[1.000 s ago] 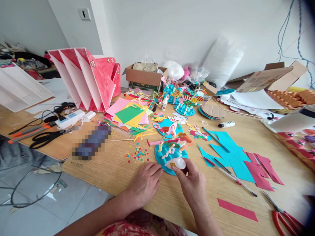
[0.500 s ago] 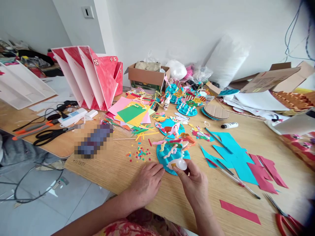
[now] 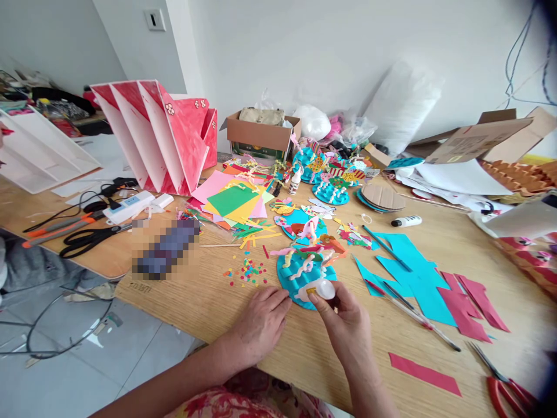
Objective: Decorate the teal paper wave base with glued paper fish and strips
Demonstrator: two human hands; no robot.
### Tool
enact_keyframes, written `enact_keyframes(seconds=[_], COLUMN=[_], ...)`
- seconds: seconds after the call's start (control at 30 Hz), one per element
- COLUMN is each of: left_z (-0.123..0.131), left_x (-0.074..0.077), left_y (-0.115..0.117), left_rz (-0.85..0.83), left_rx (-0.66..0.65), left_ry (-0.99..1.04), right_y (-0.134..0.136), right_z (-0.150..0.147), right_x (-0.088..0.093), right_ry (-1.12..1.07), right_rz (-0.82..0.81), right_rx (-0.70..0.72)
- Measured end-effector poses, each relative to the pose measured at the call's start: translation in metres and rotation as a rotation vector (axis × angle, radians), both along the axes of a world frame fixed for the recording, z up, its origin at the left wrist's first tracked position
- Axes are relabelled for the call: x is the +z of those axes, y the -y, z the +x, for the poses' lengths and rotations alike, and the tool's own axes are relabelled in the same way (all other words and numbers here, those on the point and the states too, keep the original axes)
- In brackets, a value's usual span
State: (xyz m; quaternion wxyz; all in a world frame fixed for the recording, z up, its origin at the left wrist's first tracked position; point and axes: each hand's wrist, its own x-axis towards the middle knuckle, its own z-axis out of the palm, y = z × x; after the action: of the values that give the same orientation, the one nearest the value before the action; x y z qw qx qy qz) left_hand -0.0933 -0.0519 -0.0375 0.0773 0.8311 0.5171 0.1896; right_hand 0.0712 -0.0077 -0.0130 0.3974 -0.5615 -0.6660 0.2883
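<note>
A small white glue bottle (image 3: 321, 289) is pinched in my right hand (image 3: 348, 319), tilted with its nozzle pointing left over the front part of a round blue craft piece (image 3: 285, 277). Twisted pale strips and colourful paper shapes stand up on that piece. My left hand (image 3: 263, 319) lies on the table, fingers close together and fingertips at the piece's left front edge; whether they grip it is not visible. Tiny coloured paper dots (image 3: 248, 271) are scattered to the left. Behind, another blue disc (image 3: 296, 219) carries paper shapes.
Blue paper (image 3: 422, 278), magenta pieces (image 3: 463, 310) and pens lie at right, with red-handled scissors (image 3: 505, 386) at the front right corner. Stacked coloured sheets (image 3: 232, 200), a red-and-white divided rack (image 3: 161, 139) and black scissors (image 3: 93, 237) stand or lie on the left.
My right hand and the glue bottle have shifted slightly to the right. My left hand stays almost where it was. At the far left edge, something red now shows by the white rack.
</note>
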Motion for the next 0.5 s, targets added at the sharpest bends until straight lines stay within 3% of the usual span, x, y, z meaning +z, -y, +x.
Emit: enact_keyframes(seconds=[0.17,0.37,0.5], left_z=[0.0,0.001,0.001], left_x=[0.0,0.003,0.002], left_y=[0.0,0.0,0.0], left_rz=[-0.007,-0.014,-0.018], left_rx=[-0.002,0.004,-0.006], left_ry=[0.005,0.025,0.023], right_y=[0.003,0.003,-0.004], right_z=[0.005,0.019,0.039], right_x=[-0.004,-0.007,-0.003], right_ry=[-0.307,-0.721,-0.783], right_rz=[-0.103,-0.132,-0.058], right_rx=[-0.018,-0.258,-0.331])
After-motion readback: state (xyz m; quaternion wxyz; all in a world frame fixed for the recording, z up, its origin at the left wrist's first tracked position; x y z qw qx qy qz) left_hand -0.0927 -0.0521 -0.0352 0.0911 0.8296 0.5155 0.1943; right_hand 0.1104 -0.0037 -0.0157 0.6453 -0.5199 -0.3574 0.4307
